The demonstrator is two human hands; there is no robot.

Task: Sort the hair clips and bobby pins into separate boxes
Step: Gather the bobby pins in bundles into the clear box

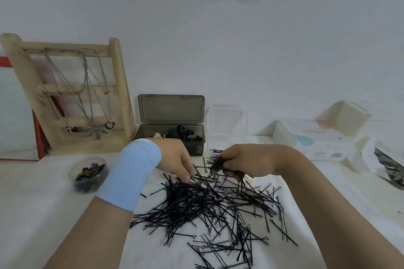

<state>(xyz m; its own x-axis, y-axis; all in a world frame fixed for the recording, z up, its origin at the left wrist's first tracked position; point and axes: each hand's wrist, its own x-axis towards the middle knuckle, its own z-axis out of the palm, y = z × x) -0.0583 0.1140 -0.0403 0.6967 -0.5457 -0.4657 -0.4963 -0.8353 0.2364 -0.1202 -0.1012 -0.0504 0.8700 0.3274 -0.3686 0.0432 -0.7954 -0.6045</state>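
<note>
1. Right hand: grip clamped on a bunch of bobby pins
2. Left hand: fingertips in the bobby-pin pile on the table; grip state unclear
3. Hair clips lie in the open smoky box

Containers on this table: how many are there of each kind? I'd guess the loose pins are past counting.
Smoky grey box, lid up, dark clips inside: 1
Clear box, partly behind the right hand: 1
Round clear cup of coloured clips: 1
Total: 3 containers
The loose bobby pins are too many and too tangled to count.
</note>
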